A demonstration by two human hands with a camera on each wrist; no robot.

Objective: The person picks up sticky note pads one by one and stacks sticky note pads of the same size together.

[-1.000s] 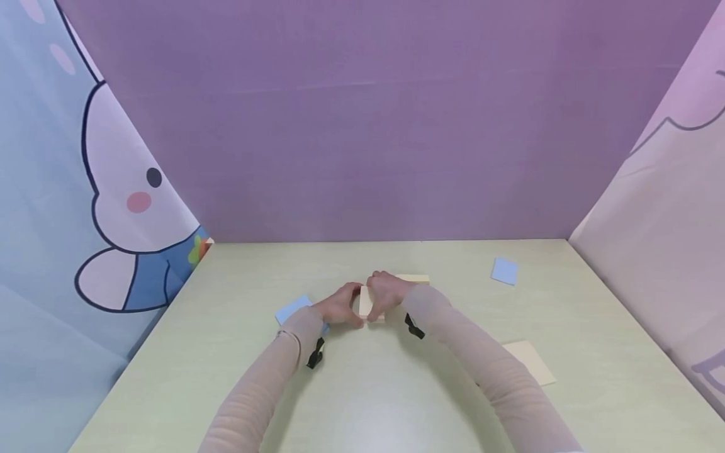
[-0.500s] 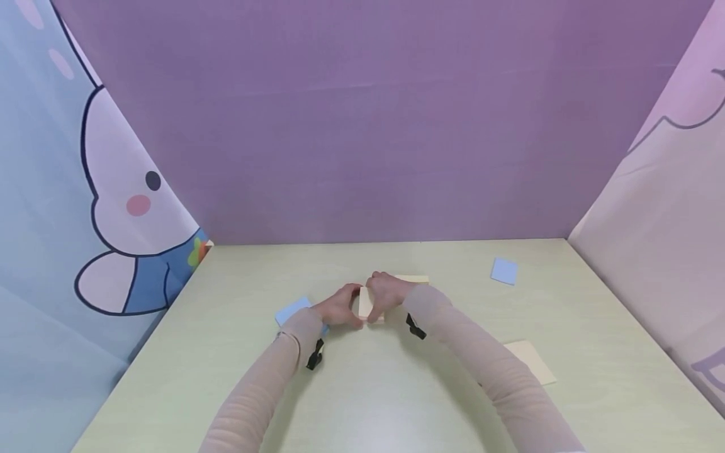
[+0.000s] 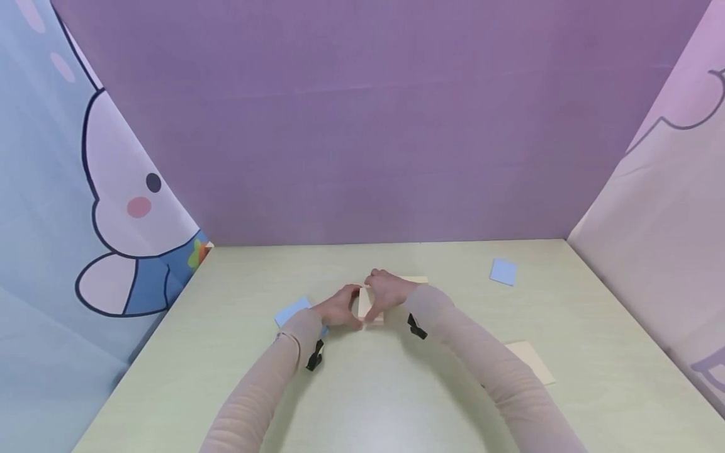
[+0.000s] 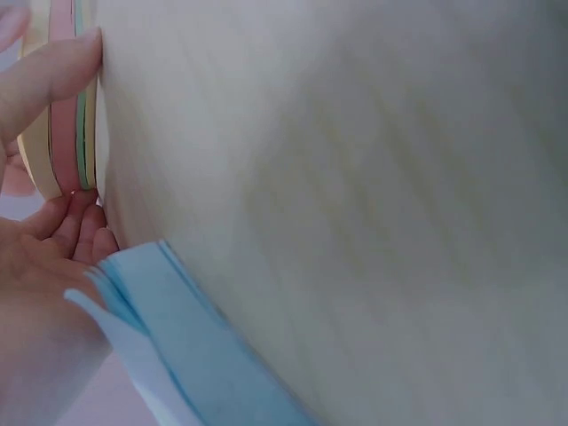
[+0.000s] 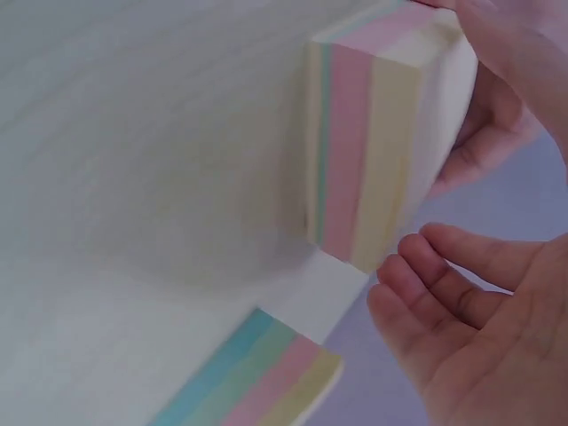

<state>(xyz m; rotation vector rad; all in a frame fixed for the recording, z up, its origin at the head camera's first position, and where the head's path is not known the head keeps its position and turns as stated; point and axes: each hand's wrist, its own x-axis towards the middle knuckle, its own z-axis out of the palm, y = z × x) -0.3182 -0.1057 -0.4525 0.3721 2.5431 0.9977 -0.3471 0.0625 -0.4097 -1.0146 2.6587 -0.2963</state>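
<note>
A thick sticky note pad (image 3: 365, 303) with cream, pink and green layers stands at the table's middle; its striped side (image 5: 351, 151) faces the right wrist view. My left hand (image 3: 338, 307) holds it from the left, thumb at the near end and fingers at the far end. In the left wrist view that thumb overlaps the stack's striped edge (image 4: 67, 133). On the other side, my right hand (image 3: 387, 292) arches over the pad with loosely bent fingers. Its fingertips (image 5: 390, 266) hover right by the pad's lower corner, while its thumb is near the top edge.
Blue sticky notes (image 3: 291, 311) lie partly under the left wrist. Behind the right hand sits another striped pad (image 3: 418, 279), its layers (image 5: 257, 373) blue, green, pink and yellow. A blue note (image 3: 503, 272) lies back right, a cream one (image 3: 532, 363) beside the right forearm.
The right hand has shifted slightly, its fingers rising a little and its thumb sliding left along the pad's near end. The left hand and the pad stay almost in place.
</note>
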